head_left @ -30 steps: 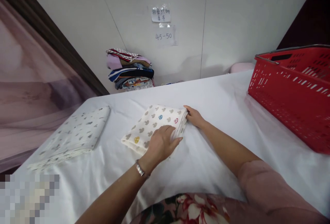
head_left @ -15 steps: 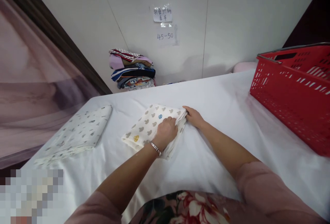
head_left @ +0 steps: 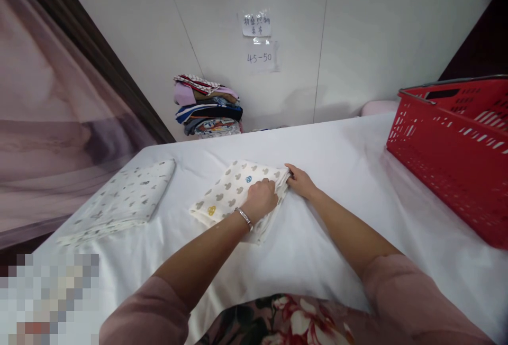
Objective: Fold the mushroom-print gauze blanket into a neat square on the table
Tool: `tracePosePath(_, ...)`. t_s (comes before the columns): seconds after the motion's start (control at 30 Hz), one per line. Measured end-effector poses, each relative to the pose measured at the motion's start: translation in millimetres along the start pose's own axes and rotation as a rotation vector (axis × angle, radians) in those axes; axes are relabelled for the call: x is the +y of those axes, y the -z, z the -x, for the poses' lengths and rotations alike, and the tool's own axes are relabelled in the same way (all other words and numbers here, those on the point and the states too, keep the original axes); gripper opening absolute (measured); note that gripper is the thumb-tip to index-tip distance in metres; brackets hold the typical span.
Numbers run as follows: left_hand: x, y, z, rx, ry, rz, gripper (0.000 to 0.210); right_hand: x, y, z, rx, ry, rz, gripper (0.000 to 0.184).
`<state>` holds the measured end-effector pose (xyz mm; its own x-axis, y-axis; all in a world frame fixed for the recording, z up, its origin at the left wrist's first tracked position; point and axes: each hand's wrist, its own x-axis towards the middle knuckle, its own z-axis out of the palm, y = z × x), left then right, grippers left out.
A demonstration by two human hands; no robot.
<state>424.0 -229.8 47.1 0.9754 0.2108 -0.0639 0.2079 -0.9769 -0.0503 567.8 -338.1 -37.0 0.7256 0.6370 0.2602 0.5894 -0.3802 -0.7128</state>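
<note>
A folded white cloth with grey mushroom-like prints, one blue and one yellow, lies on the white-covered table. My left hand, a silver bracelet at its wrist, rests on the cloth's right part with fingers curled into the fabric. At the far right corner, my right hand pinches the layered edge between thumb and fingers. The fingertips of both hands are partly hidden. To the left lies a second folded white cloth with small dark prints, apart from both hands.
A red plastic basket stands on the right of the table. Behind the far edge, a stack of folded fabrics sits against the wall, below paper signs. A sheer pink curtain hangs at left.
My left hand has slid slightly right across the mushroom-print cloth. My right hand keeps its hold on the corner. The whole view has shifted a little.
</note>
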Motion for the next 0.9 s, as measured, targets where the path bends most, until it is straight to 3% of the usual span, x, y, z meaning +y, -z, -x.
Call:
tracePosePath(0.2, 0, -9.9, 2, 0.038, -0.011, -0.061, 0.027, -9, 1, 2, -0.004, 0.002, 0.033, 0.050)
tracePosePath(0.4, 16, -19.1, 14, 0.100, -0.037, -0.172, 0.033, -9, -1, 1, -0.008, 0.005, 0.084, 0.047)
tracePosePath(0.63, 16, -22.7, 16, 0.107, -0.036, -0.119, 0.036, -3, 3, 2, -0.004, -0.038, -0.028, 0.054)
tracePosePath(0.7, 14, -23.7, 17, 0.129, -0.031, -0.078, 0.037, -6, 6, 4, 0.056, 0.026, -0.056, 0.055)
tracePosePath(0.8, 13, -22.9, 18, 0.126, -0.030, -0.029, 0.037, -21, 10, 10, 0.150, 0.237, -0.024, 0.056)
tracePosePath(0.9, 15, -22.4, 20, 0.106, -0.024, -0.015, 0.037, -37, 10, 16, 0.033, 0.414, 0.083, 0.049)
